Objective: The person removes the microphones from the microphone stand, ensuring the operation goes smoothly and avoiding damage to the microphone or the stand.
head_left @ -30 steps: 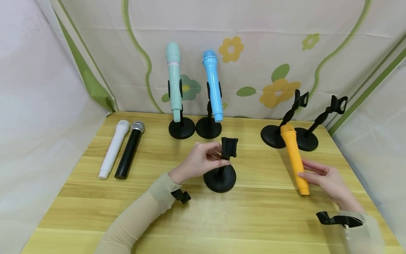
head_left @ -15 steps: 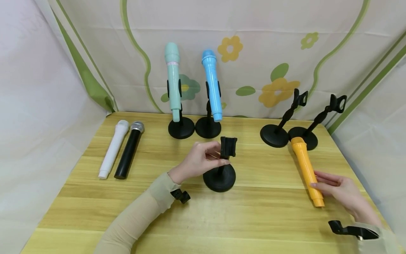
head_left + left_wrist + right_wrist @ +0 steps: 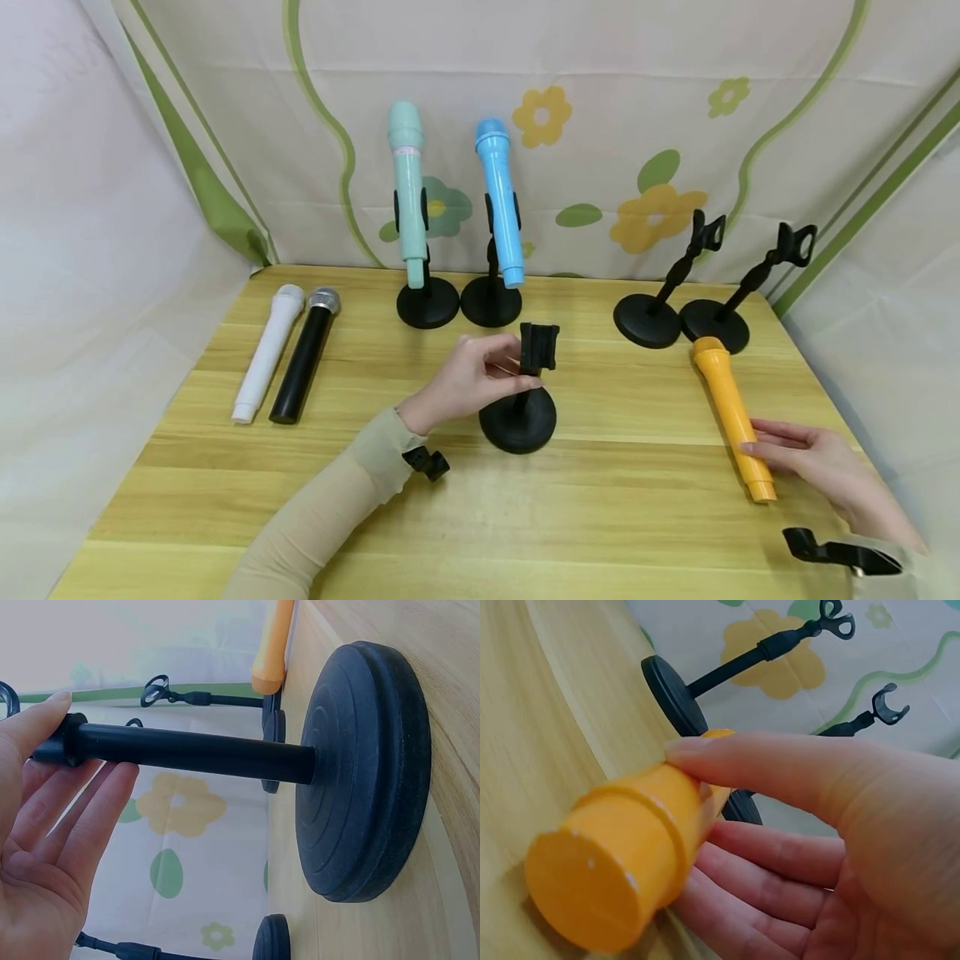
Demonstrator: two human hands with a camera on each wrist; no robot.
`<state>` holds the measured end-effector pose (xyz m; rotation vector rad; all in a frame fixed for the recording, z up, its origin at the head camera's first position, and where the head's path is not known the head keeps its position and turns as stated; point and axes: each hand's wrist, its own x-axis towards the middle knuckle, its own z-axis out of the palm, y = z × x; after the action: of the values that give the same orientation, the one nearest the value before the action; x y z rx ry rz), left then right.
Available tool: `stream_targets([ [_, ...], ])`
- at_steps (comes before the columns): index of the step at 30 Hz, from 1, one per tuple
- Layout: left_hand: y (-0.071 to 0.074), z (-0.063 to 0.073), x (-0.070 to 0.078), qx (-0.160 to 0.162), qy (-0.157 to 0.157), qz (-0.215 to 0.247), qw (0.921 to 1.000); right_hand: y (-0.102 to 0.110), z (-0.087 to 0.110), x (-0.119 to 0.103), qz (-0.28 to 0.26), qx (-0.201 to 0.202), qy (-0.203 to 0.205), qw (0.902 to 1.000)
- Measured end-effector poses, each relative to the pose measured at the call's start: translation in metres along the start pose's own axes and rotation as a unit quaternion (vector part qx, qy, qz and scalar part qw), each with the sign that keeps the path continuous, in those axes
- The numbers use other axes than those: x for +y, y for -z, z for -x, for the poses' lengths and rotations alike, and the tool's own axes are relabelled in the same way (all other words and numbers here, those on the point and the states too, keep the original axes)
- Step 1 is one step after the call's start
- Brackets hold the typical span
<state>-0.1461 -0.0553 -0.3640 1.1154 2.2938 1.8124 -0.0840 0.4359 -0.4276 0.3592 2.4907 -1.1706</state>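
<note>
My left hand [image 3: 472, 383] grips the upper pole of a black microphone stand [image 3: 519, 421], just under its clip; the round base is on the table. In the left wrist view the thumb and fingers close round the collar of that stand [image 3: 195, 754]. Over at the right, my right hand [image 3: 821, 471] pinches the lower part of an orange microphone [image 3: 727, 417] between thumb and fingers. Its head points away, toward the back stands. The right wrist view has the orange microphone's butt end [image 3: 585, 889] close to the tabletop; whether it rests there I cannot tell.
Mint-green [image 3: 409, 196] and blue [image 3: 500, 204] microphones sit in stands at the back. Two black stands with bare clips [image 3: 648, 321] [image 3: 716, 325] are at the back right. A white microphone [image 3: 268, 354] and a black one [image 3: 306, 362] lie at left on the wooden table [image 3: 600, 517].
The right hand has moved right and toward the near edge with the orange microphone, away from the back-right stands. My left hand keeps its hold on the stand.
</note>
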Motion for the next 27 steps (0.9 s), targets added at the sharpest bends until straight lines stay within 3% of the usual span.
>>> stream_targets([
  [5,-0.001,0.000,-0.005,-0.001,0.003,0.001,1.0000,-0.005,-0.008,-0.011,0.063,0.042,0.009,0.9971],
  [13,-0.002,0.001,-0.001,-0.001,0.007,0.004,1.0000,-0.021,-0.019,-0.023,0.049,0.120,0.048,0.9904],
  [27,-0.001,0.001,-0.001,0.002,0.008,0.007,0.9999,-0.010,-0.012,-0.007,0.017,0.116,0.012,0.9931],
])
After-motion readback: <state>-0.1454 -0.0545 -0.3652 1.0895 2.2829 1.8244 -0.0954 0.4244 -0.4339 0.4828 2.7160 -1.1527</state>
